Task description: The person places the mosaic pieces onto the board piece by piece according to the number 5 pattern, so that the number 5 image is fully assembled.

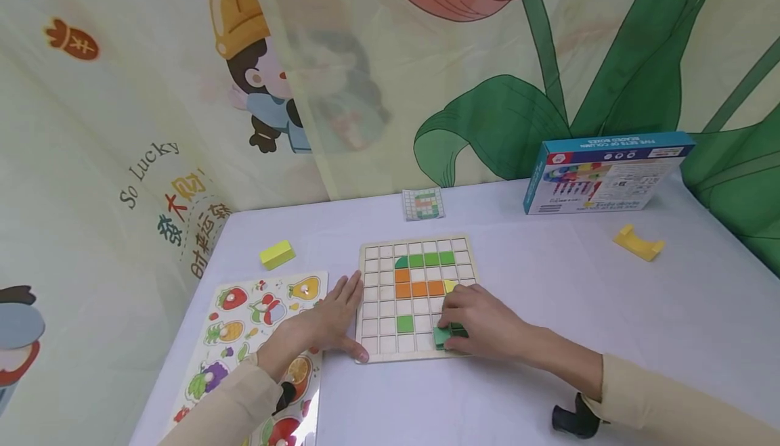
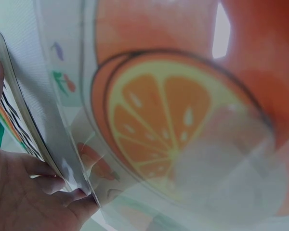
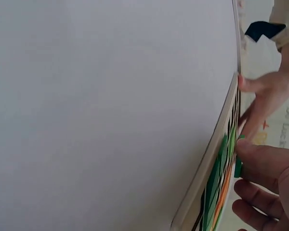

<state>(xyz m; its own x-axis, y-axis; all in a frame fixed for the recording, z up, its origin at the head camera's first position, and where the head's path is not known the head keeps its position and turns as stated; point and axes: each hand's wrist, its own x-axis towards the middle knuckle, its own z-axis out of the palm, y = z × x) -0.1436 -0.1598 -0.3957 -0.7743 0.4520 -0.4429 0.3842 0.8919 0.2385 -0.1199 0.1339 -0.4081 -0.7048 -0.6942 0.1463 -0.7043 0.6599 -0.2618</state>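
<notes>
A wooden grid board (image 1: 370, 310) lies on the table. Green squares (image 1: 431, 258) run along an upper row beside a dark green rounded piece (image 1: 401, 263), with orange squares (image 1: 419, 289) and a yellow piece (image 1: 449, 285) below. A lone green square (image 1: 405, 324) sits lower down. My left hand (image 1: 326, 324) rests at the board's left edge, fingers extended and thumb by the near corner. Over the lower right cells, my right hand (image 1: 484, 321) pinches a green tile (image 1: 440, 339) between thumb and fingers; the right wrist view shows this green tile (image 3: 238, 167) edge-on.
A fruit-picture sheet (image 1: 207, 358) lies left of the board, partly under my left arm. Behind it is a yellow block (image 1: 277, 255). A small pattern card (image 1: 423, 204) lies beyond the board. At the right are a yellow arch piece (image 1: 638, 243) and an upright box (image 1: 609, 179).
</notes>
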